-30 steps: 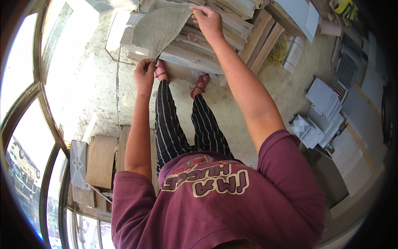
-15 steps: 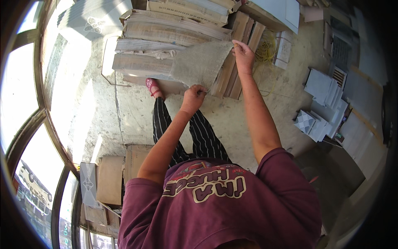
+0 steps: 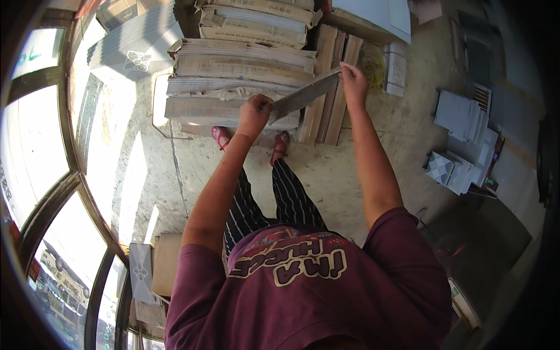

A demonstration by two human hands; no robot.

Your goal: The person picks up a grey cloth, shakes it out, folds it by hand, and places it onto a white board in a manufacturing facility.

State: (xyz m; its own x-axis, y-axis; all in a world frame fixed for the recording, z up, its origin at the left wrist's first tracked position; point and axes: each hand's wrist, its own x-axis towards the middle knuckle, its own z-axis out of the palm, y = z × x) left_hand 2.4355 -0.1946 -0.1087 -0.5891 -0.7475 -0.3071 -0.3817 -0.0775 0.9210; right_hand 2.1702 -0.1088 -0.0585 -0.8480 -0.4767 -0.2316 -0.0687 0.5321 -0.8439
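A grey cloth (image 3: 306, 95) is stretched between my two hands in front of the stacked boxes. My left hand (image 3: 255, 115) is closed on its lower left corner. At the upper right, my right hand (image 3: 353, 84) pinches the other end between thumb and fingers. The cloth is seen nearly edge on, as a narrow slanting band, so most of its face is hidden. Behind and below it lie long cardboard boxes (image 3: 233, 69) packed side by side, and a crumpled pale cloth or paper (image 3: 233, 93) rests on them.
Narrow brown boxes (image 3: 319, 111) stand to the right of the stack, beside a tangle of yellow strapping (image 3: 373, 61). Pale tiles (image 3: 461, 119) are piled farther right. A patterned tile stack (image 3: 137, 58) stands at the far left, near framed windows (image 3: 29, 157). My red shoes (image 3: 280, 146) are close to the boxes.
The cloth has turned from showing its broad face to a thin, taut band. My left hand has moved left and up; my right hand has moved slightly right. My right foot now shows.
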